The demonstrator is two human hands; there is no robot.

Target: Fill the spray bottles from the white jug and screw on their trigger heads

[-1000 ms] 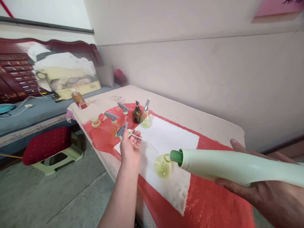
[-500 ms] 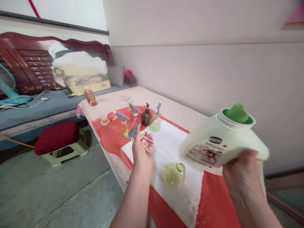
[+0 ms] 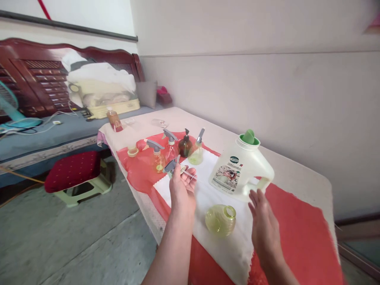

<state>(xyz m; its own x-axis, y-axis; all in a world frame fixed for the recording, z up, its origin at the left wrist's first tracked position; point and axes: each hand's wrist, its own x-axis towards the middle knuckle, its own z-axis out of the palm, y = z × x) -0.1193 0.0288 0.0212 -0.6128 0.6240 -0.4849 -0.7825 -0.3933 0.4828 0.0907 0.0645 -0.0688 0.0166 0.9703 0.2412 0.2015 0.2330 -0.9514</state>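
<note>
My left hand (image 3: 183,186) is closed around a grey spray nozzle (image 3: 170,167), whose thin dip tube points off to the right. My right hand (image 3: 263,221) has its fingers stretched out beside the handle of a large white jug (image 3: 228,174) with a green spout, and it holds nothing. The jug stands upright on the table. Between my forearms a yellow-green bottle (image 3: 218,221) with an uncovered neck rests on a white cloth (image 3: 228,253).
Behind my left hand stand several bottles: an amber spray bottle (image 3: 158,161), a dark pump bottle (image 3: 185,146) and a clear green-tinted spray bottle (image 3: 196,153). A brown bottle (image 3: 114,119) is at the far corner. A red stool (image 3: 74,170) stands left of the table.
The white jug has been set down on the table, farther from me. My right hand has let go of it and moved left. My left hand still holds the spray nozzle.
</note>
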